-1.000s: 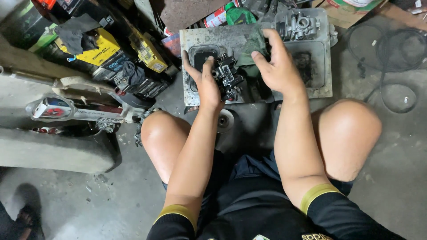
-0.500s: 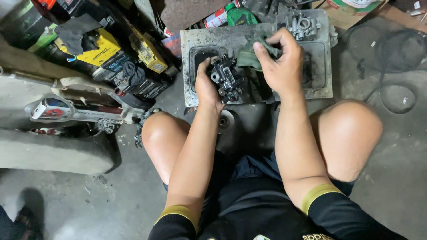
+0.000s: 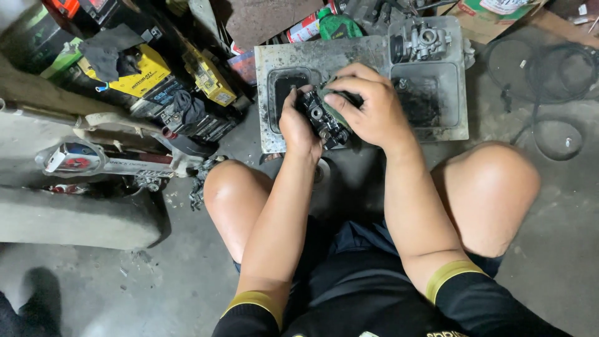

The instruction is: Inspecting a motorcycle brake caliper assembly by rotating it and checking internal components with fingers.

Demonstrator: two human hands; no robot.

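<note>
A small, greasy black metal engine part, shaped like a carburettor body (image 3: 323, 118), sits between both hands, just above the near edge of a grimy grey metal tray with two sunken wells (image 3: 365, 53). The left hand (image 3: 298, 125) grasps the part from the left, fingers wrapped round its side. The right hand (image 3: 373, 106) is clenched over a dark green rag (image 3: 337, 102) and presses it against the part's far right side, so the rag lies between palm and metal.

In the tray's far right corner rests a second, silver-grey carburettor (image 3: 419, 39). A coil of thin black cable (image 3: 549, 81) lies on the concrete floor to the right of the tray. To the left stand yellow and black boxes (image 3: 146, 78). Bare knees flank the arms in the near part of the scene.
</note>
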